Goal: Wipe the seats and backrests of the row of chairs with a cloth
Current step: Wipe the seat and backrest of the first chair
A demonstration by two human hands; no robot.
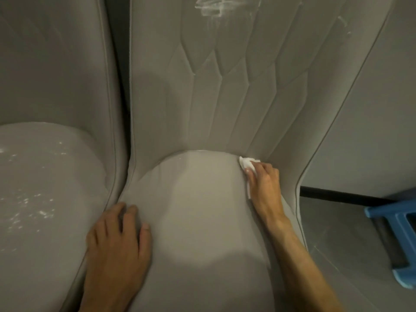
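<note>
A grey upholstered chair fills the middle of the view, with a rounded seat [198, 212] and a quilted backrest [225, 91]. My right hand [264, 183] holds a small white cloth [247, 164] against the seat's far right edge, where the seat meets the backrest. My left hand [119, 235] rests flat on the seat's left edge, fingers spread. White streaks [216, 7] mark the top of the backrest.
A second grey chair [45, 188] stands close on the left, its seat speckled with bright spots. A blue plastic stool [398, 239] sits on the grey floor at the right, behind a black bar [337, 194].
</note>
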